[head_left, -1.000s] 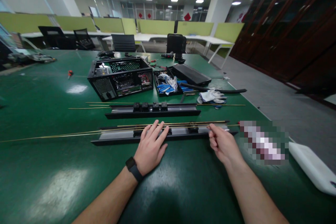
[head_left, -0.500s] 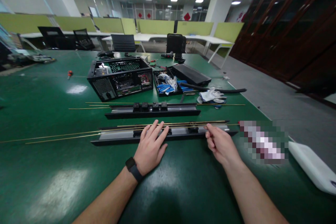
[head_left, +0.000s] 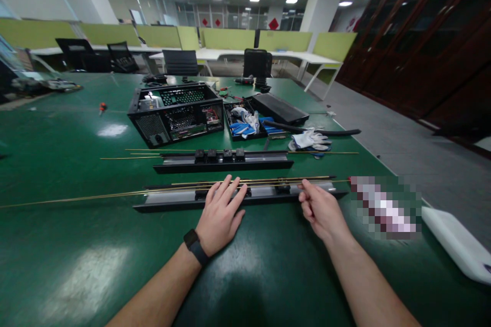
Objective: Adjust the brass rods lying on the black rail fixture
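Note:
My left hand lies flat, fingers spread, over the middle of a long black channel with a pale inner face. Thin brass-coloured rods run lengthwise along this channel and pass under the left fingers. Two of them stick out far beyond its left end, nearly overlapping. At the channel's right part, my right hand has thumb and index finger pinched on a brass rod; the exact grip is partly hidden. A black block sits in the channel between the hands, and another is mostly covered by my left hand.
Behind lies a second black channel with several black blocks and rods. Farther back are an open computer case, a tray of gloves, a black panel and loose gloves. A white object lies at the right edge.
Beyond the channel's left end, the nearer rod has swung away from me, so the two rods that were spread apart now almost overlap. Both hands have stayed in place.

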A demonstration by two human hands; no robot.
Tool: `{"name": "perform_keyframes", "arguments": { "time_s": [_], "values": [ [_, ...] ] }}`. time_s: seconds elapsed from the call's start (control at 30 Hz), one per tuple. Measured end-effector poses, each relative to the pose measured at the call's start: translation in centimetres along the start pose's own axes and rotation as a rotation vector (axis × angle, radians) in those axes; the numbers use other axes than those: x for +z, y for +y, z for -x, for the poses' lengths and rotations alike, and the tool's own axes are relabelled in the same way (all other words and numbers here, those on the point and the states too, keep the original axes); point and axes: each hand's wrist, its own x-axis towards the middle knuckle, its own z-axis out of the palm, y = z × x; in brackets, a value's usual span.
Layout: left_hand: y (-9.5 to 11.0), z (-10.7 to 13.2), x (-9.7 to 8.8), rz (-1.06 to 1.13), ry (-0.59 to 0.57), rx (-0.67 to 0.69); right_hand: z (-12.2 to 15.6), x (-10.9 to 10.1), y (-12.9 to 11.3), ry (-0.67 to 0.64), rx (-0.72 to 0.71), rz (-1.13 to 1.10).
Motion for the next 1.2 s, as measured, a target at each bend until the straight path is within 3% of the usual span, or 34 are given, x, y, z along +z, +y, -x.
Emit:
{"name": "perform_keyframes", "arguments": {
  "time_s": [0.13, 0.33, 0.53, 0.73, 0.8, 0.93, 1.13, 1.2],
  "values": [
    [0.02, 0.02, 0.01, 0.000, -0.003, -0.003, -0.44, -0.56, -0.34, 0.129, -0.034, -0.057],
    [0.00, 0.08, 0.03, -0.004, 0.001, 0.001, 0.03, -0.02, 0.00, -0.059, 0.019, 0.002],
    [0.01, 0.05, 0.01, 0.004, -0.003, -0.001, -0.37, -0.44, -0.43, 0.131, -0.048, -0.070],
    [0.01, 0.04, -0.01, 0.005, 0.000, -0.007, 0.07, -0.12, 0.08, -0.066, -0.001, 0.009],
    [0.01, 0.05, -0.04, 0.003, 0.000, -0.006, 0.07, -0.09, 0.12, -0.049, 0.002, 0.008],
    [0.02, 0.07, -0.03, 0.006, -0.004, -0.006, -0.41, -0.52, -0.21, 0.108, -0.031, -0.067],
    [0.04, 0.04, 0.01, -0.003, -0.005, -0.008, -0.08, -0.18, 0.09, -0.053, 0.015, -0.005],
    [0.03, 0.04, 0.00, -0.001, 0.000, -0.005, 0.03, -0.05, 0.15, -0.040, 0.013, -0.005]
  ]
}}
